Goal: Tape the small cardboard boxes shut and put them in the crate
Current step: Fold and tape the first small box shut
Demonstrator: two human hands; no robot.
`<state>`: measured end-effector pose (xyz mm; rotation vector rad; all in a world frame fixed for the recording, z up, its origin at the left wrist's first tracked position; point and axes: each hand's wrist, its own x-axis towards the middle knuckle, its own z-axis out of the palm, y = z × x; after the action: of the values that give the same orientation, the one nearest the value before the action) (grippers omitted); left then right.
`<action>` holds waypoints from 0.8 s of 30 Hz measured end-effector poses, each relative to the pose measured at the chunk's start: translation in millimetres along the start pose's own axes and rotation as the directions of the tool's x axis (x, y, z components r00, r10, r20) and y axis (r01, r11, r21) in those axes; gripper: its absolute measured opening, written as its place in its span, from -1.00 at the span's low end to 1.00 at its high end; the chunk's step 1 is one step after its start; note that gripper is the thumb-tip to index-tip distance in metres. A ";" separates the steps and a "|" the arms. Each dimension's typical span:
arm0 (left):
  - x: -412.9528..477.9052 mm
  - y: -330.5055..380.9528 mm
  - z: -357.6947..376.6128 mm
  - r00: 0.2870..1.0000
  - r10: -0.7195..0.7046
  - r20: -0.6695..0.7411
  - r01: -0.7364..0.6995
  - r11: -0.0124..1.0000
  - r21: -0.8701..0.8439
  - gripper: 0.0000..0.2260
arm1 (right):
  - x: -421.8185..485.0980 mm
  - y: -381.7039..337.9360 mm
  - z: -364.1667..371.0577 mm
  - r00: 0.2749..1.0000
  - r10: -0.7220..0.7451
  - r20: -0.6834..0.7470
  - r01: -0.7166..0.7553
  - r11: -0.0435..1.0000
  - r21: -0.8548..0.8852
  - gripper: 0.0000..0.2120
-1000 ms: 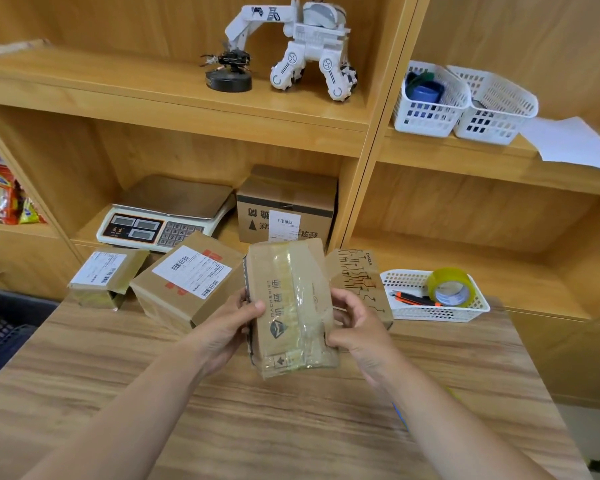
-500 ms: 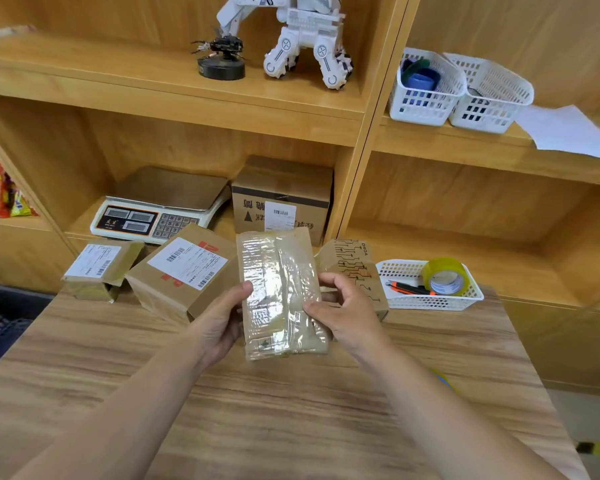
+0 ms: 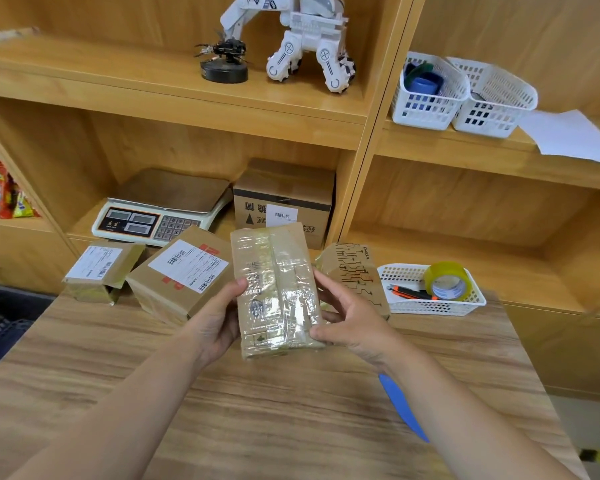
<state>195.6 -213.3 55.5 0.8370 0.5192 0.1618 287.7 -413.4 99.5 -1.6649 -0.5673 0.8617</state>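
– Small cardboard box (image 3: 278,289), where is it now?

– Between my hands, lifted over the counter (image 3: 257,410); its long axis points away from me, the far end a little higher; clear tape covers the top face.

– And the hands?

– My left hand (image 3: 215,320) grips the left long edge, thumb on top; my right hand (image 3: 350,320) holds the right edge by the near corner.

– Which way next?

– I think the crate (image 3: 0,323) is far left, below the counter edge; so the left hand is nearer, and the move goes sideways, across the long axis.
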 end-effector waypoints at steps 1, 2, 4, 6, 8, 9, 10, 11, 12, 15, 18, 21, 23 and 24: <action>0.9 0.0 -1.1 1.000 0.006 0.006 -0.006 1.000 0.028 -0.62 | 0.6 0.8 -0.1 1.000 -0.004 -0.002 0.004 1.000 0.008 -0.19; 1.4 -0.2 -2.0 1.000 0.015 0.013 -0.016 0.997 0.080 -0.55 | 2.5 2.3 -1.0 1.000 -0.009 -0.014 0.010 1.000 0.024 -0.25; 1.3 -0.2 -1.9 0.999 0.035 0.041 -0.043 0.975 0.218 -0.30 | 6.3 2.1 -3.3 0.998 0.002 -0.057 0.002 0.997 0.071 -0.48; 2.5 -0.9 -4.7 0.997 0.042 0.070 -0.063 0.940 0.334 -0.08 | 10.1 2.4 -5.4 0.993 0.050 -0.104 -0.038 0.992 0.120 -0.62; 2.0 0.4 -8.1 0.995 0.031 0.096 -0.072 0.885 0.460 0.05 | 13.7 6.0 -6.5 0.987 0.090 -0.136 -0.062 0.978 0.198 -0.49; 0.4 1.6 -8.9 0.994 0.022 0.111 -0.079 0.836 0.542 0.08 | 15.4 8.1 -6.0 0.984 0.106 -0.145 -0.070 0.970 0.232 -0.42; -1.4 2.1 -8.3 0.991 0.024 0.131 -0.101 0.776 0.623 0.10 | 16.6 10.3 -5.2 0.981 0.120 -0.149 -0.079 0.963 0.257 -0.37; -2.9 2.2 -8.3 0.989 0.041 0.144 -0.130 0.707 0.695 0.10 | 17.7 12.7 -5.0 0.980 0.135 -0.148 -0.091 0.958 0.271 -0.33; -4.6 2.0 -8.4 0.985 0.072 0.160 -0.169 0.631 0.757 0.10 | 18.9 15.4 -4.9 0.978 0.147 -0.145 -0.100 0.953 0.287 -0.29; -5.5 -0.3 -17.7 0.951 0.198 0.236 -0.293 0.337 0.895 0.14 | 20.5 19.5 -7.0 0.977 0.173 -0.122 -0.126 0.938 0.323 -0.23; -2.5 -5.5 -34.4 0.899 0.308 0.310 -0.345 0.065 0.936 0.17 | 19.7 21.9 -8.3 0.978 0.178 -0.109 -0.141 0.948 0.285 -0.22; 0.6 -11.0 -43.0 0.753 0.419 0.507 -0.472 -0.192 0.860 0.07 | 19.5 22.1 -8.5 0.975 0.184 -0.126 -0.151 0.960 0.234 -0.30; 0.8 -13.3 -43.6 0.669 0.443 0.597 -0.497 -0.332 0.802 0.04 | 19.8 21.0 -8.3 0.967 0.212 -0.140 -0.180 0.962 0.207 -0.40; 1.2 -14.5 -43.5 0.633 0.440 0.637 -0.503 -0.393 0.770 0.02 | 20.3 21.4 -8.4 0.963 0.229 -0.143 -0.200 0.960 0.196 -0.42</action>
<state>174.0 -193.6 20.2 2.7252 0.0046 0.6576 305.3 -409.0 74.8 -1.6320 -0.1898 0.8935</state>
